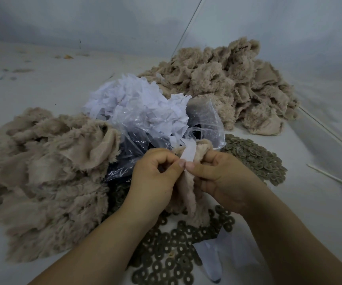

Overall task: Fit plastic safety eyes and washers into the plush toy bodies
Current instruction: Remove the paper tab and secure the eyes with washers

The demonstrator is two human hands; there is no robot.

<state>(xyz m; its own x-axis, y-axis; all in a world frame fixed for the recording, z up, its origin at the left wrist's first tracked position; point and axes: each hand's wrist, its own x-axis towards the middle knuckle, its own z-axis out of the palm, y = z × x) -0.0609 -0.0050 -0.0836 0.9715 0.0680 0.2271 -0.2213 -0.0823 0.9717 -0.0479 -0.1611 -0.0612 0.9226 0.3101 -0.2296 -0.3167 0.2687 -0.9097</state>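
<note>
Between both hands hangs a beige plush toy body [188,194] with a white paper strip [189,151] lying over its top edge. My left hand [155,177] has its fingers curled and its thumb pinching the strip and plush at the middle. My right hand [221,179] grips the plush from the right, thumb meeting the left thumb. Dark olive ring washers [172,258] lie spread on the table under my wrists, and more washers [254,159] are heaped to the right. No safety eye is visible in my fingers.
A pile of beige plush bodies [42,177] lies at left, another plush pile [234,83] at back right. White paper scraps [137,101] and a clear plastic bag [145,140] sit behind my hands. Thin wooden sticks [334,177] lie at right. A loose white scrap [213,262] lies near my right forearm.
</note>
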